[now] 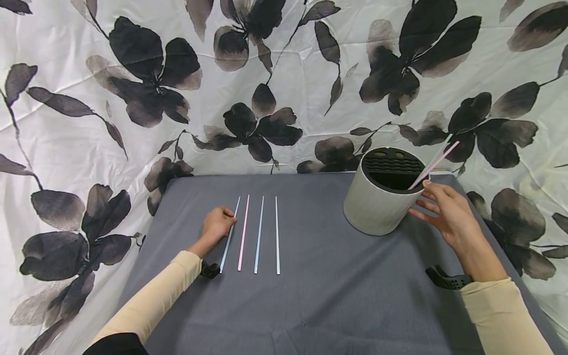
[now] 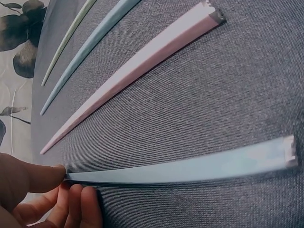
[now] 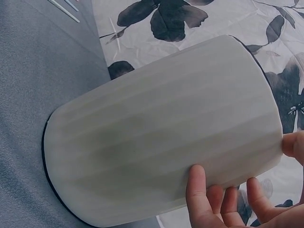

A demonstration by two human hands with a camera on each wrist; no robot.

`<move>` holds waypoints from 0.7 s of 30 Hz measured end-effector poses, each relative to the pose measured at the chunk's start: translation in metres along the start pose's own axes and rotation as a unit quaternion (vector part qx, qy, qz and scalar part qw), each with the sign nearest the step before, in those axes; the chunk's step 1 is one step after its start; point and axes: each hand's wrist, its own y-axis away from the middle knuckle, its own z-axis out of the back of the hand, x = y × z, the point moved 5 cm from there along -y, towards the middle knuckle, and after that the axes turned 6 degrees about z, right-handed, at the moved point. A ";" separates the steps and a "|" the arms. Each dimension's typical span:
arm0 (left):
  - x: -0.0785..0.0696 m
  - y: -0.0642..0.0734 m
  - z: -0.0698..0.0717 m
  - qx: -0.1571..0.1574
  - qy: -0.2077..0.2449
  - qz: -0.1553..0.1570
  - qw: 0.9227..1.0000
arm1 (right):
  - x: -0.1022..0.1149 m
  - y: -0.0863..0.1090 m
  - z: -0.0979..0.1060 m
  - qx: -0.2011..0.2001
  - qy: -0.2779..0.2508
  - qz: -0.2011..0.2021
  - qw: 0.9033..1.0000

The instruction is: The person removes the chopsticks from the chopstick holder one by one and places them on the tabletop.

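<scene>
My left hand [image 1: 217, 224] pinches the leftmost light blue straw [image 1: 230, 236], thumb on one side and fingers curled against the other. In the left wrist view that straw [image 2: 204, 164] lies along the cloth, its squared end pointing right. Beside it, roughly parallel, lie a pink straw [image 1: 243, 234], a second blue straw [image 1: 259, 234] and a pale whitish straw [image 1: 277, 234]. My right hand [image 1: 448, 212] touches the side of a light grey cylindrical holder [image 1: 372, 207], fingers spread along its outer wall [image 3: 161, 133]. A pink straw [image 1: 439, 160] and a pale green one [image 1: 437, 150] lean out of the holder.
Grey cloth [image 1: 310, 296] covers the table. Behind it hangs a white floral sheet [image 1: 319, 84]. The holder stands near the table's back right edge, with a slotted black insert [image 1: 392, 162] in its top.
</scene>
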 end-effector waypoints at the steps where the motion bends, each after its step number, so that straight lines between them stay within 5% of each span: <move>1: 0.000 0.000 0.000 0.004 0.000 0.003 1.000 | 0.000 0.000 0.000 0.000 0.000 0.000 1.000; 6: 0.000 -0.002 0.001 0.019 -0.007 0.015 1.000 | 0.001 0.000 0.000 0.010 0.005 0.008 1.000; 11: -0.013 0.000 0.005 0.002 -0.058 -0.015 0.998 | 0.001 0.001 0.000 0.020 0.011 0.014 1.000; 16: -0.043 0.003 0.006 -0.006 -0.069 -0.052 0.996 | 0.002 0.000 0.000 0.022 0.008 0.011 1.000; 21: -0.088 0.010 0.009 -0.008 -0.051 -0.096 0.994 | 0.003 0.000 0.001 0.019 0.009 0.009 1.000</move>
